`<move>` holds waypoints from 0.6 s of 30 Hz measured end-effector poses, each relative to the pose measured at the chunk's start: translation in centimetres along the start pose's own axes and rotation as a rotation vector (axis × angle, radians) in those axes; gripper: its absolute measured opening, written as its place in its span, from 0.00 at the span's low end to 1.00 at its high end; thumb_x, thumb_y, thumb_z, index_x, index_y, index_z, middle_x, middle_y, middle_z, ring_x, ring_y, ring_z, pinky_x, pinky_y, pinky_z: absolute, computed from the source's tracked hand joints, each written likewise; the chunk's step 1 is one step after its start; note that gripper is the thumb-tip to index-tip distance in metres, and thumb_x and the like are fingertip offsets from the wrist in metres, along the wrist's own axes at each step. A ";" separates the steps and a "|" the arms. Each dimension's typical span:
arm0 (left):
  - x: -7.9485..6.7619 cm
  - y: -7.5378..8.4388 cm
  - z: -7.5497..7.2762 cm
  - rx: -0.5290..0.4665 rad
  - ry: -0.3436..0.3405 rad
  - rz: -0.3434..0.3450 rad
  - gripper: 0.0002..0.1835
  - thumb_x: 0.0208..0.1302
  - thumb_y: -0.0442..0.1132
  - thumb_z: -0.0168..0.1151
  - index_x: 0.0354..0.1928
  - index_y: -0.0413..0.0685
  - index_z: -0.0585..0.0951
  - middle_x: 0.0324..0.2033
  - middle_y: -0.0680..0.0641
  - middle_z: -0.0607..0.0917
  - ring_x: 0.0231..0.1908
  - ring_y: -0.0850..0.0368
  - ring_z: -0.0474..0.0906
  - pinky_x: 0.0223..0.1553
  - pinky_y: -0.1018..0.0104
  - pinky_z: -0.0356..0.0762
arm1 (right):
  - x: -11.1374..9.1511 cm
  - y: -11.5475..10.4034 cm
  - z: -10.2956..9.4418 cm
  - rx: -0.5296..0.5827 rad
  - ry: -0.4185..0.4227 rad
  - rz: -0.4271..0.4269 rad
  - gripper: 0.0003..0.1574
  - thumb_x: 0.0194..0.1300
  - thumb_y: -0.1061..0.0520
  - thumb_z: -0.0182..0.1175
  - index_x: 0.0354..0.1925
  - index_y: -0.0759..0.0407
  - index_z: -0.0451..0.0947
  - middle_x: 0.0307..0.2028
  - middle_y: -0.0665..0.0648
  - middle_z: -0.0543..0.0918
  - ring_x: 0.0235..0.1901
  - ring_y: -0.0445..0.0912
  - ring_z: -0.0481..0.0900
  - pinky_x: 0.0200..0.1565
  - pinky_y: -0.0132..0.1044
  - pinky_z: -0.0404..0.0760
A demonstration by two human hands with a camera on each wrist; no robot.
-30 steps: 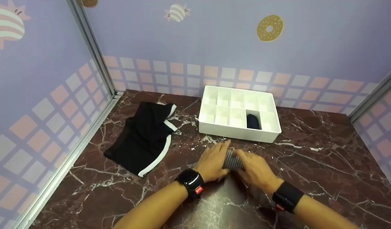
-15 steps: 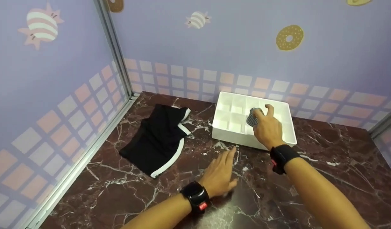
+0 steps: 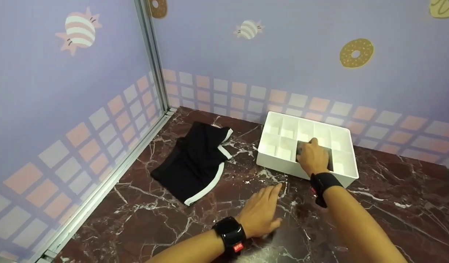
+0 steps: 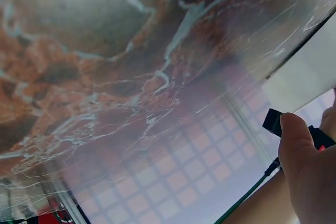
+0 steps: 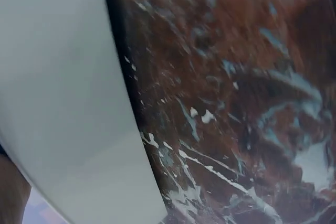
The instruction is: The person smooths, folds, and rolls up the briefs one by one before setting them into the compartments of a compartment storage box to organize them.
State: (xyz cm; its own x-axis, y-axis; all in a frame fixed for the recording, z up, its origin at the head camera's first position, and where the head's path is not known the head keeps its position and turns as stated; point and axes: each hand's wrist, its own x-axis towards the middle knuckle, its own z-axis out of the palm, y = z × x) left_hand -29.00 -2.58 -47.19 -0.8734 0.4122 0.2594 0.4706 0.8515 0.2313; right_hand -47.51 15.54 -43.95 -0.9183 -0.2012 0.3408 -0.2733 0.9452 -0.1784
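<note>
Tray: one rectangular white divided tray (image 3: 279, 165), rigid, ten compartments in two rows of five. Location: ahead of the left hand (image 3: 260, 211) and to its right, directly under the right hand (image 3: 313, 157). Long axis crosswise before the hands, slanted, its right end nearer the person.

Right hand: reaching down into the tray's near row, over the third and fourth compartments from the left. Dark grey shows on either side of the hand; contents hidden. Whether the fingers pinch anything cannot be told.

Left hand: palm down, fingers straight and close together, pointing toward the tray, thumb spread apart; holding nothing.

Garment: one piece of soft black fabric with white edging (image 3: 189, 160), lying flat and creased, beyond the left hand and well to its left. Long axis diagonal, far end leaning right; white-trimmed edge facing the hands' side.

Support: dark red-brown marbled tabletop (image 3: 144, 223) with white veining, beneath both hands.
</note>
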 end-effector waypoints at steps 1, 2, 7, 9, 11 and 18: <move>-0.1 -0.2 -0.1 -0.001 -0.003 -0.010 0.54 0.49 0.54 0.66 0.71 0.45 0.46 0.61 0.46 0.67 0.57 0.55 0.66 0.57 0.62 0.67 | 0.0 -0.1 -0.1 -0.003 -0.023 0.009 0.14 0.52 0.58 0.62 0.35 0.68 0.78 0.39 0.70 0.70 0.26 0.67 0.76 0.26 0.59 0.73; -0.1 -0.5 -0.2 -0.003 -0.006 -0.024 0.54 0.50 0.54 0.66 0.71 0.45 0.45 0.61 0.46 0.67 0.57 0.55 0.66 0.57 0.62 0.67 | 0.1 -0.3 -0.2 -0.010 -0.052 0.014 0.14 0.54 0.58 0.61 0.34 0.70 0.78 0.40 0.72 0.69 0.26 0.67 0.76 0.26 0.59 0.74; -0.2 -1.9 -0.9 -0.017 -0.002 -0.109 0.52 0.51 0.52 0.65 0.71 0.45 0.45 0.61 0.45 0.66 0.57 0.54 0.66 0.57 0.61 0.66 | 0.2 -1.2 -1.6 -0.014 -0.265 -0.030 0.26 0.69 0.54 0.46 0.38 0.81 0.74 0.47 0.83 0.66 0.40 0.71 0.72 0.38 0.60 0.76; -0.2 -2.9 -1.1 -0.018 -0.002 -0.141 0.51 0.52 0.52 0.65 0.71 0.44 0.46 0.61 0.44 0.66 0.58 0.53 0.66 0.58 0.60 0.66 | -0.1 -1.5 -2.0 -0.018 -0.342 -0.045 0.33 0.72 0.49 0.39 0.41 0.81 0.74 0.50 0.83 0.66 0.47 0.72 0.68 0.44 0.61 0.73; -0.2 -4.1 -1.1 -0.023 -0.002 -0.177 0.50 0.52 0.51 0.64 0.70 0.43 0.48 0.61 0.43 0.67 0.58 0.51 0.66 0.58 0.58 0.66 | -0.5 -1.6 -2.1 -0.036 -0.382 -0.055 0.39 0.73 0.44 0.35 0.41 0.80 0.75 0.51 0.82 0.67 0.48 0.72 0.68 0.45 0.62 0.71; 0.1 -10.7 -2.3 -0.019 0.066 -0.375 0.44 0.53 0.51 0.64 0.67 0.39 0.57 0.57 0.39 0.70 0.54 0.44 0.68 0.52 0.50 0.69 | -2.4 -1.7 -1.4 -0.113 -0.194 -0.150 0.37 0.69 0.40 0.43 0.29 0.73 0.76 0.35 0.75 0.74 0.37 0.68 0.74 0.34 0.61 0.73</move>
State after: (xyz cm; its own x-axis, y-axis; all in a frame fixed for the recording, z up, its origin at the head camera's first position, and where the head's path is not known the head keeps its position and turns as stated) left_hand -33.80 -12.39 -47.53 -0.9758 0.0506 0.2126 0.1222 0.9328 0.3391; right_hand -44.45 14.79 -43.15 -0.9106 -0.3766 0.1703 -0.3871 0.9215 -0.0317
